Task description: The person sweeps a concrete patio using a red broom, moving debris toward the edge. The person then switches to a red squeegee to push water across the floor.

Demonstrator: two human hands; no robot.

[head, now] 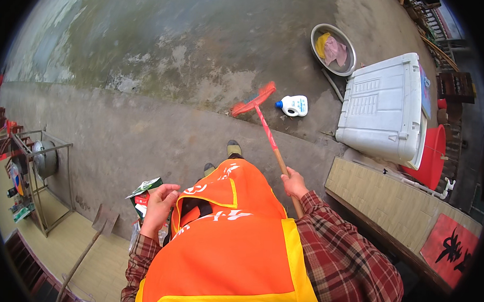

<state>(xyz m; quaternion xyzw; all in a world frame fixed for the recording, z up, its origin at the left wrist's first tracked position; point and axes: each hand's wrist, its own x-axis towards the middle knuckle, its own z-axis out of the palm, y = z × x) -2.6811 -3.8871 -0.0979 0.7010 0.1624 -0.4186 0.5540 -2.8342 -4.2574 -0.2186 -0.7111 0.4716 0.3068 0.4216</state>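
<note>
My right hand [295, 183] grips the wooden handle of a long-handled scrub brush [282, 163]. Its red bristled head [254, 101] is out in front of me, at the line between the lighter strip and the darker, stained concrete. Just right of the head is a white plastic bottle [298, 106] with a blue cap and a loop handle. My left hand [161, 204] is raised beside the gaping pocket of my orange apron [229, 255], loosely curled and with nothing in it. A green printed carton [147, 187] stands behind that hand, partly hidden.
A metal basin [346, 70] with yellow and pink cloths sits beyond the bottle. On the right are a white plastic bin [377, 104], a red tub [434, 159] and a tiled ledge [385, 197]. Leftward are a metal frame [68, 176] and a shovel [106, 220].
</note>
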